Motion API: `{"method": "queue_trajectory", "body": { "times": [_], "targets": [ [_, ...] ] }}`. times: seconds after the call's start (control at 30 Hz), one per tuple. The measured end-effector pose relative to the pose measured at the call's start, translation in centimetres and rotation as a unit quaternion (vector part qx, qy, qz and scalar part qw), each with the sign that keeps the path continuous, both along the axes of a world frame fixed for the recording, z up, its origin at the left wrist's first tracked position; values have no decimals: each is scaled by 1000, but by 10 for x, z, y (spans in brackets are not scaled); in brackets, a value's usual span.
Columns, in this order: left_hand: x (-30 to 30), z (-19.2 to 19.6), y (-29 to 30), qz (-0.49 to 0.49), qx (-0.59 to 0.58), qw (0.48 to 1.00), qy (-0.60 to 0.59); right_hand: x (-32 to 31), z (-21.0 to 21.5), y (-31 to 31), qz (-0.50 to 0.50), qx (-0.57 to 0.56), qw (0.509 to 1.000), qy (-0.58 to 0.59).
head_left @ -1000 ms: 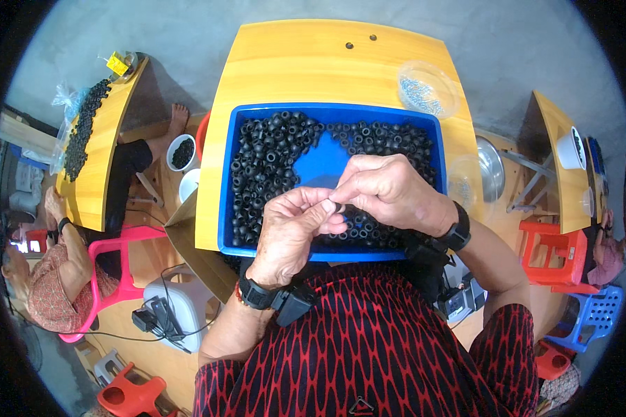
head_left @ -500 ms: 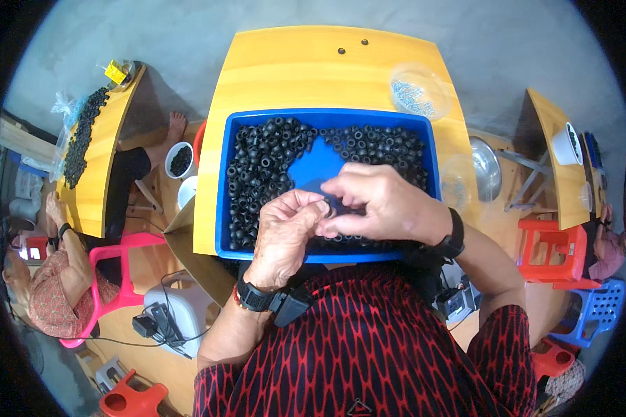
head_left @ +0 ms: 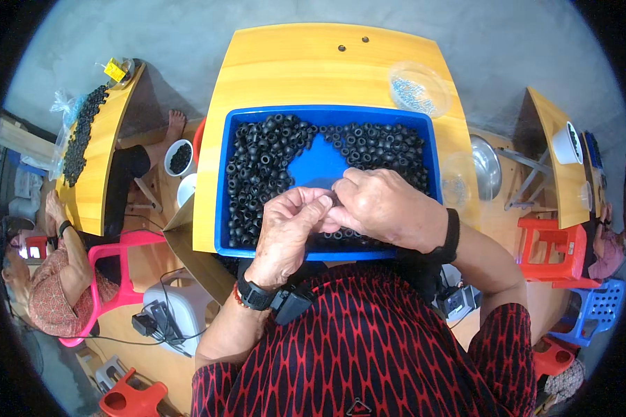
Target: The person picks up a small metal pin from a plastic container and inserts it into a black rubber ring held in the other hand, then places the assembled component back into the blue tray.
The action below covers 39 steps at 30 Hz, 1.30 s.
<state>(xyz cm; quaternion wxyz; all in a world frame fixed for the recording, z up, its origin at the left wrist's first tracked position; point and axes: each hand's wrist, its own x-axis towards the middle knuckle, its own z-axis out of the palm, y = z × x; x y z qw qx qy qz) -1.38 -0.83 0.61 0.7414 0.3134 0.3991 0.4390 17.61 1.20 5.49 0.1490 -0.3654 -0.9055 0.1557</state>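
At the far left a co-worker (head_left: 66,278) sits at a side table (head_left: 111,149) with a pile of small black pieces (head_left: 83,139) spread along it, a pink chair (head_left: 123,274) nearby and a white tub (head_left: 181,174) holding more black pieces beyond the table's near side. Then comes the main table (head_left: 212,194), bearing a wide blue tray (head_left: 316,165) of loose black rings (head_left: 263,156), heaped left and right around a bare patch of its floor. Over the tray's near half, the left hand (head_left: 286,221) has thumb and fingers closed in a pinch on a dark piece (head_left: 335,199), probably one of those rings, though nearly all of it is hidden. The right hand (head_left: 394,208) meets it fingertip to fingertip, fingers curled inward; whether it grips anything I cannot tell. The step in hand looks like fine two-handed work on that single piece, and the next move seems to call for a steady left pinch and a small, careful action from the right fingers. Beyond the tray's far right corner stands a clear dish (head_left: 428,72) of tiny bluish bits (head_left: 412,94); farther right are a metal bowl (head_left: 488,170), a red stool (head_left: 549,243) and a blue chair (head_left: 598,313)
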Motion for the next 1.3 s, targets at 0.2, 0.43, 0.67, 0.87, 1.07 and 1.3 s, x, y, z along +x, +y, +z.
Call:
{"method": "queue_trajectory", "body": {
  "times": [0.2,0.43,0.67,0.87,1.07,1.3],
  "targets": [
    [-4,-6,-2,-27,20,999,-5,3,-2,2,24,10,1000,-3],
    [1,-6,-6,0,67,996,52,0,-7,3,39,15,999,-4],
    [3,-9,-7,10,114,988,106,1,-4,3,45,24,999,13],
    [1,-10,-6,9,103,994,40,1,-3,1,33,33,999,12],
    [4,-5,-11,37,128,989,69,-3,-3,-7,11,47,999,7],
    [4,-4,-12,69,152,980,112,-10,-9,-8,0,42,999,-11]
  ]
}}
